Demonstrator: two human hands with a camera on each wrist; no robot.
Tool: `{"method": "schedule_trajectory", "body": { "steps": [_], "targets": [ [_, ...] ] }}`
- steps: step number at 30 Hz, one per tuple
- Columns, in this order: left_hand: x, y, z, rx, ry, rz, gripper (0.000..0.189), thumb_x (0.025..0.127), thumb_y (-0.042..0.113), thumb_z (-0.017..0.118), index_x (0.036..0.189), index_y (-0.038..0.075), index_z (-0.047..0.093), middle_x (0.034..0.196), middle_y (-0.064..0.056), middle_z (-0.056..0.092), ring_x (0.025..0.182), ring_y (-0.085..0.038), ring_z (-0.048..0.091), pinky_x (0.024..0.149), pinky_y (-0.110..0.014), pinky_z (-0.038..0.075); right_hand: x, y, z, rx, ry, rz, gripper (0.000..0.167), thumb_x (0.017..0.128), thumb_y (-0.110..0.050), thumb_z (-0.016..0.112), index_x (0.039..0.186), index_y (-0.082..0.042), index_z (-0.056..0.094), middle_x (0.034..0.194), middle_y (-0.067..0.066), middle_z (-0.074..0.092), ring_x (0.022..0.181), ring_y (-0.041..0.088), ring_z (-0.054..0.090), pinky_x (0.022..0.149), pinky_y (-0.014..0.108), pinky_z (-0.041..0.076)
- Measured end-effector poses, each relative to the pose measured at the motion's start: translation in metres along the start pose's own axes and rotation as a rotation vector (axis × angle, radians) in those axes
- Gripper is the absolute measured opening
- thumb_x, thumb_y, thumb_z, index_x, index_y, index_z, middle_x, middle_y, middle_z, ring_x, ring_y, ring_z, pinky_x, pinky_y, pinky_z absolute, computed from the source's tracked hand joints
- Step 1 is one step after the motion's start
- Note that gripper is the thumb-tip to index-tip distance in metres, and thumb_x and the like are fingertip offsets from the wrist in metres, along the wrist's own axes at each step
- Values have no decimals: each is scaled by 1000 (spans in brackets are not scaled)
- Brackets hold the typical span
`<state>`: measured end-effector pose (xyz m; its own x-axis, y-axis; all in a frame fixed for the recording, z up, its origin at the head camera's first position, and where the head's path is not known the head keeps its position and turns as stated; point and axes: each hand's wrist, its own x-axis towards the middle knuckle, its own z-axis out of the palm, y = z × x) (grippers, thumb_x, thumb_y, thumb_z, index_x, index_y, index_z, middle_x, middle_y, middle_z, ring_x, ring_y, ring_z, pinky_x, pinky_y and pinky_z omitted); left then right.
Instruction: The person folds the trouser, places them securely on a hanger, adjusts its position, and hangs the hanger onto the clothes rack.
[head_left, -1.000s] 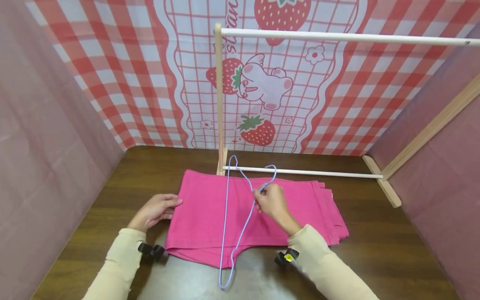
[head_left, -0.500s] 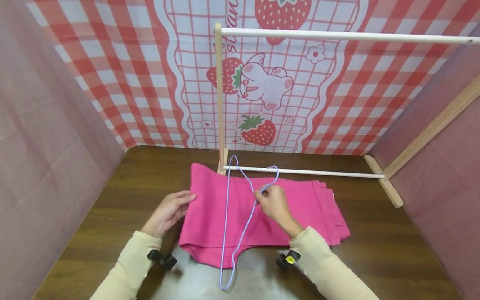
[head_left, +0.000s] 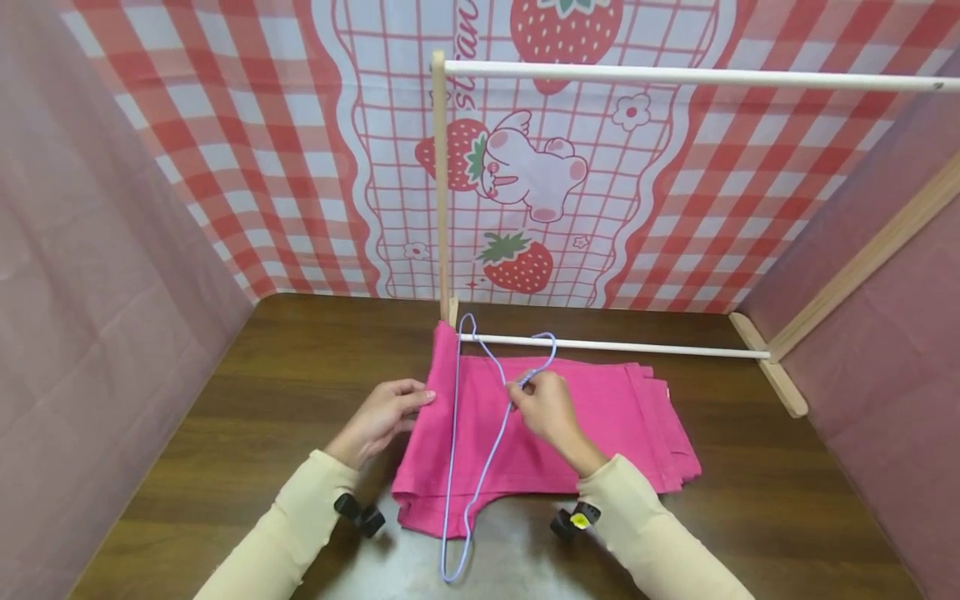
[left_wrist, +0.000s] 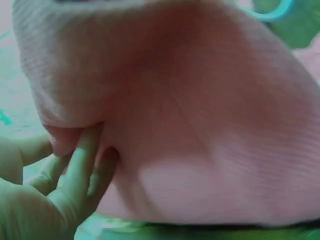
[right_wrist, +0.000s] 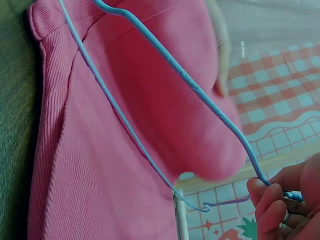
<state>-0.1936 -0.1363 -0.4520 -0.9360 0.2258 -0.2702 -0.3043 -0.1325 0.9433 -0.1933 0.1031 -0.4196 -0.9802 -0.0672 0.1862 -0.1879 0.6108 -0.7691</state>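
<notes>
Pink folded trousers [head_left: 570,425] lie flat across the table, their left end lifted and bent over toward the right. That raised edge is pinched by my left hand [head_left: 386,414], thumb on one side and fingers beneath, as the left wrist view also shows with the cloth [left_wrist: 210,125] filling most of it. My right hand [head_left: 547,407] grips a light purple wire hanger [head_left: 492,457] by the neck just under its hook. The hanger lies across the trousers, its long bar beside the lifted fold. In the right wrist view the hanger's wire [right_wrist: 182,75] crosses in front of the cloth.
A wooden rack stands behind, with a white top rail [head_left: 675,77], a left post [head_left: 441,183] and a white lower rail [head_left: 660,347]. Its right foot [head_left: 772,367] is on the brown table [head_left: 300,358]. A checked strawberry curtain [head_left: 285,167] hangs at the back.
My left hand has moved right, lifting the left end of the trousers and folding it toward the hanger's long bar. My right hand and the hanger have stayed nearly still.
</notes>
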Motion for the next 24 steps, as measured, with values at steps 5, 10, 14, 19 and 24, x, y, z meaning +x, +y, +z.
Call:
{"method": "schedule_trajectory", "body": {
  "steps": [5,10,14,19,24],
  "targets": [
    [14,-19,21,-3,7,-38,4,92,5,59,88,6,59,80,2,57,69,-7,60,61,-24,55,-1,-1,-2,-4,3,-6,13,87,-5,65,80,4,72,64,11,69,51,7,51,50,21,43],
    [22,-32,36,11,59,-46,5,88,3,64,90,0,62,79,1,58,64,-6,60,56,-22,54,-3,-3,0,11,-11,-8,13,87,-5,65,81,4,72,64,11,69,52,7,53,50,21,45],
    [26,-31,46,54,94,-27,17,86,2,66,97,-10,65,77,-1,62,60,-6,60,53,-21,54,-5,-4,2,19,-15,-11,12,87,-4,65,80,3,71,64,11,68,51,7,52,49,20,44],
    [30,-28,62,161,116,29,20,84,0,67,98,-14,67,72,1,64,56,-5,59,52,-21,55,-5,-4,2,32,-29,-8,11,87,-3,64,82,4,71,64,12,68,51,8,52,46,20,42],
    [25,-29,71,396,12,91,19,84,1,69,100,-10,71,87,-16,73,74,-8,63,71,-24,57,-6,-7,1,21,-33,-4,11,87,-3,65,80,3,71,64,12,67,50,7,50,46,19,41]
  ]
}}
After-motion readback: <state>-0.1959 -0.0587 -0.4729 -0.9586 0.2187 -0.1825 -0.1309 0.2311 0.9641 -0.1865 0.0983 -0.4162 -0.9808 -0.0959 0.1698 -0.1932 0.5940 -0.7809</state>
